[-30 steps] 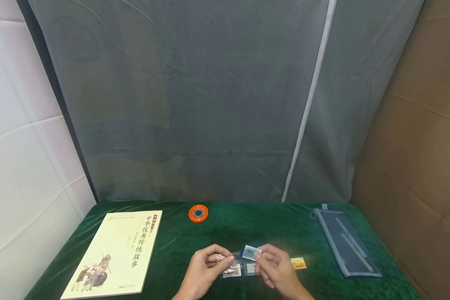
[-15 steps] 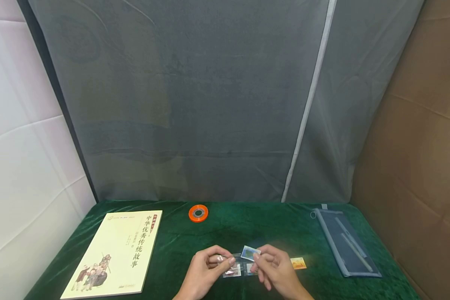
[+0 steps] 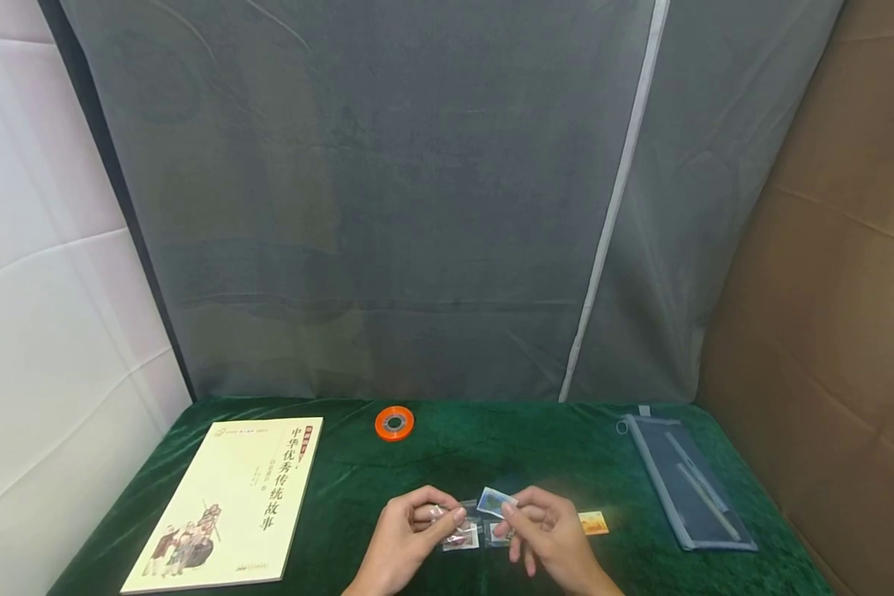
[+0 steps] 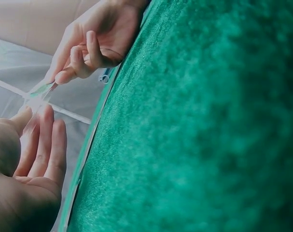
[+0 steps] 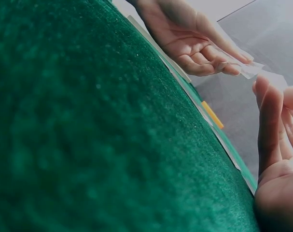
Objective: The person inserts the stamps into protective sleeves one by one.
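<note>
In the head view my left hand point(image 3: 410, 530) pinches a small clear plastic bag point(image 3: 471, 507) between thumb and fingers; the bag also shows in the right wrist view point(image 5: 252, 70). My right hand point(image 3: 551, 534) holds a blue-and-white postage stamp point(image 3: 495, 502) by its corner between thumb and index finger. The stamp is tilted and right at the bag's edge, above the cloth, as the left wrist view point(image 4: 41, 90) also shows. Below the hands lie a reddish stamp point(image 3: 462, 540) and another stamp point(image 3: 497, 534) in clear sleeves, partly hidden by fingers.
An orange-yellow stamp point(image 3: 593, 522) lies right of my right hand on the green cloth point(image 3: 358, 480). At the left is a cream book point(image 3: 227, 505), at the back an orange tape roll point(image 3: 394, 424). A blue mesh zip pouch point(image 3: 685, 484) with slim items inside lies at the right.
The stamp in my right hand has shifted slightly left toward the bag and changed its tilt. The right hand's lower fingers have moved a little; my left hand stays nearly still.
</note>
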Available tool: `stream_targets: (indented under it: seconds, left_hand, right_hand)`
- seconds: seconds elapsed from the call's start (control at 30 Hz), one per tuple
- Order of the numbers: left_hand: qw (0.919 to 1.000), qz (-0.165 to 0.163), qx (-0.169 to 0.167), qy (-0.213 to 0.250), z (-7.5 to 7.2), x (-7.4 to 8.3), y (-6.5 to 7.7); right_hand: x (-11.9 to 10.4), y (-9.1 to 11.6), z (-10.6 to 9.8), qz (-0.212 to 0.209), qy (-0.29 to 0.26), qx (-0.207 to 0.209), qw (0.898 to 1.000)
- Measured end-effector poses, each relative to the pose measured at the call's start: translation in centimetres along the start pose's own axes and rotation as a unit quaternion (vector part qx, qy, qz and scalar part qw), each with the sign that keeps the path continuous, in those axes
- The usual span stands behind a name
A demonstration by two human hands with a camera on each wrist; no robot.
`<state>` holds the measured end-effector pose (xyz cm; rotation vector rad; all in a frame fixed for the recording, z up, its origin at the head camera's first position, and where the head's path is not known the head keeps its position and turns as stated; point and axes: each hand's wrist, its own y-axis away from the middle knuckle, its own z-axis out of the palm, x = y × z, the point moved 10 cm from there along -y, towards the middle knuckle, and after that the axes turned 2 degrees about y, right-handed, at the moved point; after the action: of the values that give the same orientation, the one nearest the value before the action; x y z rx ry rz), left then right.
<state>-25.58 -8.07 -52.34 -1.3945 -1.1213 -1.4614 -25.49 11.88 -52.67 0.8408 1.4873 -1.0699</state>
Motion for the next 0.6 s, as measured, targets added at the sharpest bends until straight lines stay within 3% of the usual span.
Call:
stream_targets:
  seconds: [0.6]
  left_hand:
    - [0.9999, 0.0, 0.001, 0.015, -0.22, -0.39, -0.22]
  right_hand:
    - [0.24, 0.14, 0.0, 0.017, 0.015, 0.004, 1.0]
